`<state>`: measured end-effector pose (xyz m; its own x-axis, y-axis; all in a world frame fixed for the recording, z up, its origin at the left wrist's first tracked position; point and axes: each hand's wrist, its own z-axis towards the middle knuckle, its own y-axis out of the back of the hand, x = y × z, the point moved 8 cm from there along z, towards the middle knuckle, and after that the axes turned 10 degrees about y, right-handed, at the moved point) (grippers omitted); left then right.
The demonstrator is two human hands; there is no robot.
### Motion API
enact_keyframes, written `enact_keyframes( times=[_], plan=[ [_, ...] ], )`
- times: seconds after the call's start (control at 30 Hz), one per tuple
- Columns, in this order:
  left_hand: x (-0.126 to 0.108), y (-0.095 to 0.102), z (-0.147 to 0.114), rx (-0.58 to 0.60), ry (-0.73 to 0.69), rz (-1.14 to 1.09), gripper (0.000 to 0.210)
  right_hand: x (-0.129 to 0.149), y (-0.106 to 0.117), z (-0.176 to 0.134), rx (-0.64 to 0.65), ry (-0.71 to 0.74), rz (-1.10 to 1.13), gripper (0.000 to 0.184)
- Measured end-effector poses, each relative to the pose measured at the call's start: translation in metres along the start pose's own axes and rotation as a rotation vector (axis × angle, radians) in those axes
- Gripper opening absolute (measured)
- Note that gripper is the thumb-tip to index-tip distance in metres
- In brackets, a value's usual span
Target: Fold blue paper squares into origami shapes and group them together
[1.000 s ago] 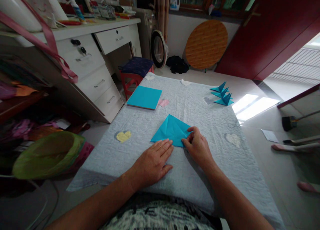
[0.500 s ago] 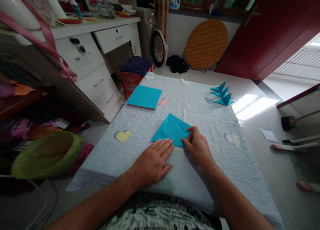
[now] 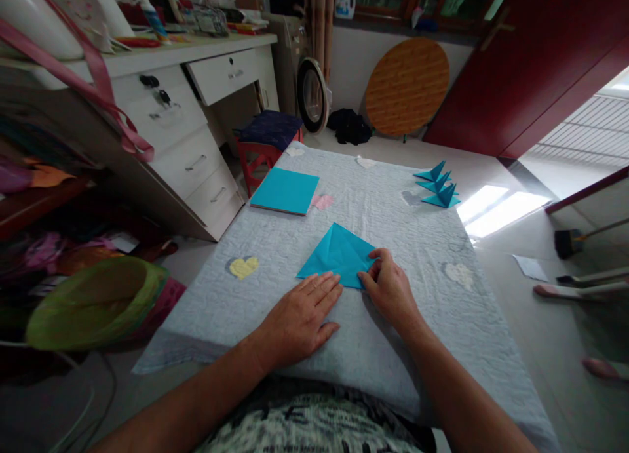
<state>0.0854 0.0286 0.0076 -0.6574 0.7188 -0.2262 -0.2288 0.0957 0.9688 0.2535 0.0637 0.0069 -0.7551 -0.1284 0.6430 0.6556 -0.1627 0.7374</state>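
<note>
A blue sheet of origami paper (image 3: pixel 339 253), folded into a triangle with crease lines on it, lies flat on the cloth-covered table (image 3: pixel 393 240). My left hand (image 3: pixel 307 315) rests flat with fingers stretched out, its fingertips on the paper's near edge. At the paper's right corner, my right hand (image 3: pixel 388 279) pinches the edge between thumb and fingers. That corner is partly hidden by the fingers.
A stack of blue paper (image 3: pixel 285 191) lies at the table's far left. Several folded blue paper pieces (image 3: pixel 439 187) stand at the far right. A red stool (image 3: pixel 268 141) is beyond the table, and a green-rimmed basket (image 3: pixel 98 302) stands left of it.
</note>
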Motion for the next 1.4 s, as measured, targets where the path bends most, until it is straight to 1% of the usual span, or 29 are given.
enact_keyframes(
  times=[0.3, 0.37, 0.43, 0.5, 0.57, 0.6, 0.67, 0.7, 0.73, 0.77, 0.83, 0.93, 1.0, 1.07, 1.17, 1.27, 1.4],
  plan=[
    [0.001, 0.000, 0.001, 0.005, 0.010, -0.021, 0.060, 0.000, -0.001, 0.000, 0.002, 0.030, -0.015, 0.029],
    [0.002, 0.000, 0.000, 0.005, 0.014, -0.034, 0.060, 0.001, -0.001, -0.001, 0.002, 0.037, -0.042, 0.029],
    [0.002, 0.000, 0.001, 0.003, 0.016, -0.051, 0.059, 0.007, 0.002, -0.002, -0.026, 0.073, -0.115, 0.027],
    [0.002, 0.001, 0.001, -0.007, 0.014, -0.066, 0.058, 0.022, 0.010, -0.006, -0.091, 0.171, -0.229, 0.022],
    [0.002, 0.003, 0.001, -0.028, 0.010, -0.076, 0.056, 0.043, 0.013, -0.011, -0.143, 0.339, -0.298, 0.016],
    [0.002, 0.003, 0.001, -0.039, 0.009, -0.081, 0.055, 0.053, 0.012, -0.015, -0.138, 0.441, -0.282, 0.016],
    [0.001, 0.004, 0.001, -0.050, 0.014, -0.088, 0.054, 0.069, 0.003, -0.021, -0.049, 0.614, -0.169, 0.021],
    [0.001, 0.004, 0.001, -0.048, 0.018, -0.091, 0.055, 0.073, -0.003, -0.023, 0.011, 0.660, -0.111, 0.024],
    [0.001, 0.003, 0.001, -0.039, 0.022, -0.094, 0.056, 0.074, -0.008, -0.025, 0.068, 0.676, -0.071, 0.026],
    [0.001, 0.003, 0.001, -0.027, 0.024, -0.098, 0.057, 0.073, -0.013, -0.025, 0.112, 0.669, -0.054, 0.027],
    [0.002, 0.002, 0.001, -0.007, 0.028, -0.116, 0.058, 0.069, -0.018, -0.023, 0.160, 0.629, -0.072, 0.025],
    [0.011, 0.006, 0.002, -0.026, 0.073, -0.183, 0.049, 0.066, -0.021, -0.022, 0.203, 0.599, -0.130, 0.022],
    [0.025, 0.014, 0.004, -0.080, 0.165, -0.234, 0.041, 0.067, -0.022, -0.022, 0.222, 0.593, -0.169, 0.020],
    [0.044, 0.022, 0.006, -0.137, 0.296, -0.267, 0.031, 0.070, -0.022, -0.022, 0.230, 0.597, -0.210, 0.020],
    [0.066, 0.028, 0.008, -0.163, 0.446, -0.265, 0.017, 0.074, -0.024, -0.023, 0.253, 0.600, -0.284, 0.020],
    [0.078, 0.029, 0.011, -0.155, 0.519, -0.228, 0.012, 0.075, -0.026, -0.025, 0.283, 0.591, -0.349, 0.025],
    [0.081, 0.027, 0.012, -0.136, 0.555, -0.204, 0.009, 0.077, -0.027, -0.029, 0.289, 0.589, -0.393, 0.035]
  ],
)
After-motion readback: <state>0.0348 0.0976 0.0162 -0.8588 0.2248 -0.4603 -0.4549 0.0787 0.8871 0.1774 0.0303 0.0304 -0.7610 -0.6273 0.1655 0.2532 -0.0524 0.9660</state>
